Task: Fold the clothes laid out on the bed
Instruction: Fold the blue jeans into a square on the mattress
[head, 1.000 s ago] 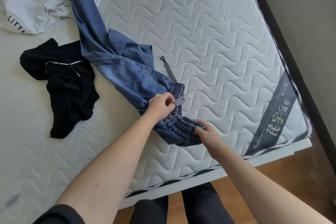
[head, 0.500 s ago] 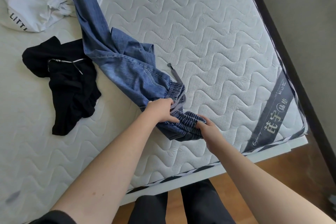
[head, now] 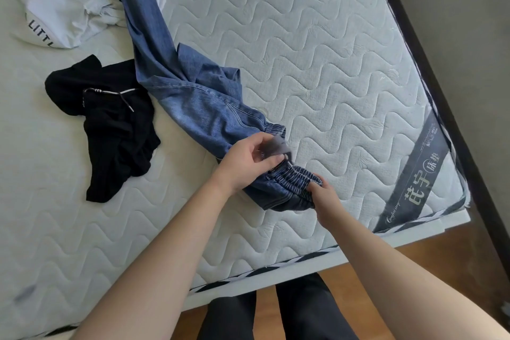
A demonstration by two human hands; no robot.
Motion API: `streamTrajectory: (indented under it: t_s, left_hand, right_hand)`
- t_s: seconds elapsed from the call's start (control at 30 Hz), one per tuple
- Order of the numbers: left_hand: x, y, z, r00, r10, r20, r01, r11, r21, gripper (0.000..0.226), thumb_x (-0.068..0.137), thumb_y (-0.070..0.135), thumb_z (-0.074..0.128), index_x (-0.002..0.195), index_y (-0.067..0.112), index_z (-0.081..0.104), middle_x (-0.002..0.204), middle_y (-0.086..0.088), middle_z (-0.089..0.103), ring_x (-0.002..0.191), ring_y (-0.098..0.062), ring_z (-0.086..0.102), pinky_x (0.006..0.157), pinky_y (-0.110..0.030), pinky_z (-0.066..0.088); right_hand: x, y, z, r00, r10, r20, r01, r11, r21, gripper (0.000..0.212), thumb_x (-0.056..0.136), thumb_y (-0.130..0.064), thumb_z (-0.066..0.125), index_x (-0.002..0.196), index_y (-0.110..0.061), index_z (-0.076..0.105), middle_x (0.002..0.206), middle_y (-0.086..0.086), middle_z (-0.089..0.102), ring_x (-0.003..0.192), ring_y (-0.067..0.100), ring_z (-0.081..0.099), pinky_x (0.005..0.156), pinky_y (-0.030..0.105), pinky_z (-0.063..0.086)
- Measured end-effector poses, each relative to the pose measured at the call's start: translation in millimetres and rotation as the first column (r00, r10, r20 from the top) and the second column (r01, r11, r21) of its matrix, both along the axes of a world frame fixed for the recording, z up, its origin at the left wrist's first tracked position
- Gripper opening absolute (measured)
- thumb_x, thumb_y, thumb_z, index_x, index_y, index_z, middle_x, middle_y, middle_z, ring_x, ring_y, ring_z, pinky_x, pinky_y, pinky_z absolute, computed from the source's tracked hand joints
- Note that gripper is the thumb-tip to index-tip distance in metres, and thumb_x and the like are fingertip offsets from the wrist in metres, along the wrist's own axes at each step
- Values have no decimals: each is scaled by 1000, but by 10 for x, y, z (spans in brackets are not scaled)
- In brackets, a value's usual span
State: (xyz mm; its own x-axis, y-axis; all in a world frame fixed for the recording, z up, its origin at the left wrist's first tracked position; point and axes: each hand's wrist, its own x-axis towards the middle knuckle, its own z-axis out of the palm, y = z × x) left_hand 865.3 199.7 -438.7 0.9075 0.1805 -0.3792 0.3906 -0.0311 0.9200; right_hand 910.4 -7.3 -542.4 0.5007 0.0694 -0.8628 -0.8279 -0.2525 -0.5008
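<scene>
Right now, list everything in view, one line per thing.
jeans: one, blue denim, stretched diagonally across the mattress, elastic waistband at the near end
black garment: one, black with a white drawstring, crumpled left of the jeans
white garment: one, white with dark lettering, bunched at far left
mattress: one, white quilted, grey label at its near right corner
floor: wood, brown, below the bed
left hand: fingers pinch a grey tag at the waistband
right hand: grips the waistband

Both forearms reach forward; left hand (head: 245,159) and right hand (head: 325,196) curled, gripping
</scene>
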Motion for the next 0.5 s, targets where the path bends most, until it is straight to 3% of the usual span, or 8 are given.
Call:
streamTrajectory:
  t_s: [0.07,0.17,0.23,0.3,0.33,0.4,0.5]
  left_hand:
    - [-164,26,35,1000,24,1,-24,999,-27,33,83,4,75,98,31,62,81,16,62,62,2,49,66,-13,41]
    - [-549,120,-52,994,-79,-73,81,996,31,26,76,10,83,85,22,62,68,16,56,59,-5,41,56,-18,36]
    - [-829,216,-160,959,-204,-195,231,965,124,37,68,44,86,77,22,59,69,16,56,59,-1,43,58,-20,38]
    - [-1058,297,-315,894,-268,-358,386,868,312,61,61,85,62,71,25,57,73,17,56,59,-3,47,59,-24,42]
    - [-1136,324,-395,871,-261,-417,426,823,375,68,61,92,51,70,25,58,75,15,56,60,-4,49,61,-28,46]
    - [-1184,344,-528,858,-219,-464,432,796,423,61,69,86,47,74,27,62,78,12,59,64,-5,54,67,-34,51]
    - [-989,316,-611,887,-198,-417,400,782,479,34,83,62,53,89,32,69,91,15,63,69,4,54,68,-28,45]
  right_hand:
    - [34,0,-16,1000,-19,3,19,1000,-8,39,89,-2,44,119,-18,61,112,15,69,100,33,68,86,46,57]
    - [88,1,-25,999,-34,-3,34,999,-13,41,88,-2,43,121,-19,61,113,16,69,95,32,68,83,44,57]
    - [110,-4,-34,999,-33,-1,33,999,-14,41,88,-1,42,119,-19,62,112,16,70,95,33,68,81,44,58]
    - [121,-2,-32,1000,-15,5,15,1000,-15,41,88,-2,42,118,-20,63,111,16,70,96,34,69,80,43,59]
    - [123,-1,-35,1000,-7,8,7,1000,-14,40,89,-2,43,118,-21,63,110,16,70,97,34,69,80,42,59]
    - [124,5,-38,1000,2,14,-2,1000,-9,39,90,-2,44,119,-21,62,107,14,70,92,31,69,74,38,59]
    - [118,-12,-39,999,31,38,-32,999,13,39,90,-2,44,117,-23,63,104,12,71,86,26,69,69,32,57]
